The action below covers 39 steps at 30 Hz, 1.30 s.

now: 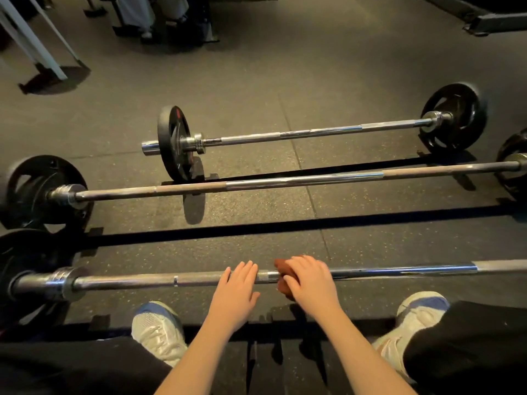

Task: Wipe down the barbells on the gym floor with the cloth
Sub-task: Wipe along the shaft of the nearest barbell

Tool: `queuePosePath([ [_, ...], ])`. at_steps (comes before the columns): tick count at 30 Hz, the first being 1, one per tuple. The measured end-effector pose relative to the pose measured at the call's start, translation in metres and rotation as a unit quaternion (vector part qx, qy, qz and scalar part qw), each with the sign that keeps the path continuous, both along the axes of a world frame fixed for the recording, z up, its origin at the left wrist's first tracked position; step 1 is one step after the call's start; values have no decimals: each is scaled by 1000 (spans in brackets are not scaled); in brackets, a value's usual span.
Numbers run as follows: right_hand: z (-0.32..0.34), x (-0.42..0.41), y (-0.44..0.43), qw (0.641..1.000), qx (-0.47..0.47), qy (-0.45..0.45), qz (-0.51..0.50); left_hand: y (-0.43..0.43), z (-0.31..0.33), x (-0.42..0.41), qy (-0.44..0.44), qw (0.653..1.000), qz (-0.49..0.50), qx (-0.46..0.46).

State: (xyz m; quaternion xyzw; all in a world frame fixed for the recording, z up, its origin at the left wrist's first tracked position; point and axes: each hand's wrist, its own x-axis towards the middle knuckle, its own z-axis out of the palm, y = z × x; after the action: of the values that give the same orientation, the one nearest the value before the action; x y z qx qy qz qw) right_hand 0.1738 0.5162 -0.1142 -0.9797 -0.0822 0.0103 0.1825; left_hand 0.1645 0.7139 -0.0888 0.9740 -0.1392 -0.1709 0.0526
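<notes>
The bar [142, 280] is laid crosswise, left to right, just ahead of the feet. The cloth [281, 266] is held round it by the curled right hand [310, 277]. The left hand [238, 283] is rested just beside, fingers straight. Wiping would be carried along that axis.

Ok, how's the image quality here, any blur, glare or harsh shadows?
Head view: the right hand and cloth are slightly motion-blurred; glare streaks the chrome of the nearest barbell and middle barbell; hard dark shadows fall on the floor beside each bar; wide-angle distortion bows the bars; corners are dim.
</notes>
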Motion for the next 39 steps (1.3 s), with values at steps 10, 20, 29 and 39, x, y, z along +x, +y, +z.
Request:
queuePosePath([
  [10, 1, -5, 31, 999, 17, 28, 4, 9, 3, 9, 20, 1000, 3, 18],
  [20, 10, -6, 28, 994, 1, 58, -97, 3, 5, 18, 27, 1000, 14, -5],
  [29, 18, -3, 17, 989, 35, 51, -134, 2, 4, 44, 121, 992, -22, 14],
  [39, 23, -11, -2, 988, 44, 78, -127, -13, 0, 85, 245, 967, -66, 33],
])
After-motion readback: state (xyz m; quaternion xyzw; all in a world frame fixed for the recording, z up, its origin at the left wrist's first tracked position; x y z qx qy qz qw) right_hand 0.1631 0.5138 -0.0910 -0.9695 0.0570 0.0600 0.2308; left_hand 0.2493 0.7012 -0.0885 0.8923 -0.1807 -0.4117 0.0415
